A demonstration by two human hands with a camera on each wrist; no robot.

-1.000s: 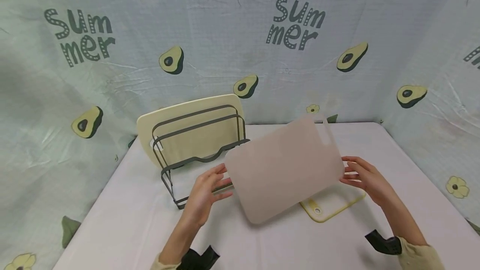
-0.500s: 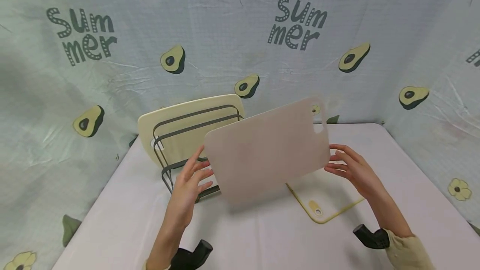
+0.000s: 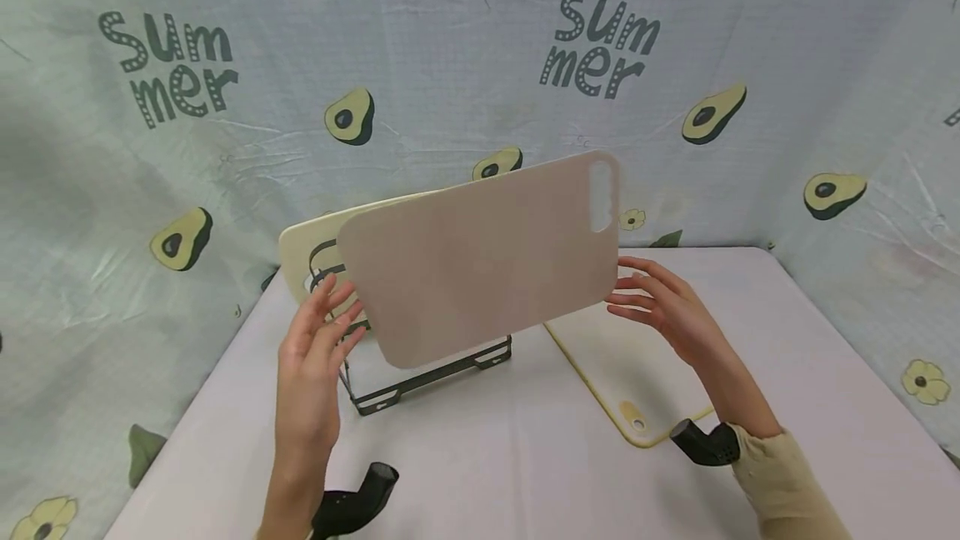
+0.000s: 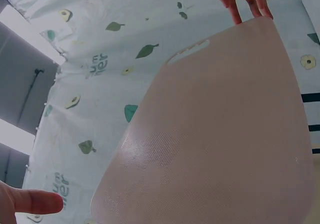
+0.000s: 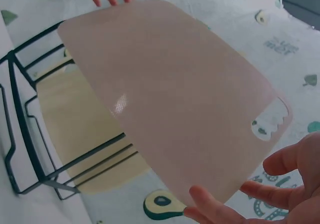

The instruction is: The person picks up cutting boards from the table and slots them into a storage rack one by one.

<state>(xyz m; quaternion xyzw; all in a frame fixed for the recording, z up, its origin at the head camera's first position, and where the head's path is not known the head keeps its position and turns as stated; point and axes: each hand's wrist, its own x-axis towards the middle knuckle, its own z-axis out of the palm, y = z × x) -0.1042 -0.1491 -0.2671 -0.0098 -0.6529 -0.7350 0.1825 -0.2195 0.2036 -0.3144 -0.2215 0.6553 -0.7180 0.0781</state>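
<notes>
A thin pink cutting board with a slot near its right end is held up above the table, tilted with its right end higher. My left hand has its fingertips against the board's left edge. At the opposite edge, the fingertips of my right hand press on the lower corner. Both thumbs stand away from the board, as the left thumb shows in the left wrist view. Behind it, a cream cutting board stands in a dark wire rack, both partly covered by the pink board.
A white cutting board with a yellow edge lies on the white-covered table, to the right of the rack. A cloth printed with avocados hangs behind and along both sides of the table.
Both hands have moved left and upward with the pink board. It has turned more upright and now overlaps the rack in the head view. More of the yellow-edged board shows.
</notes>
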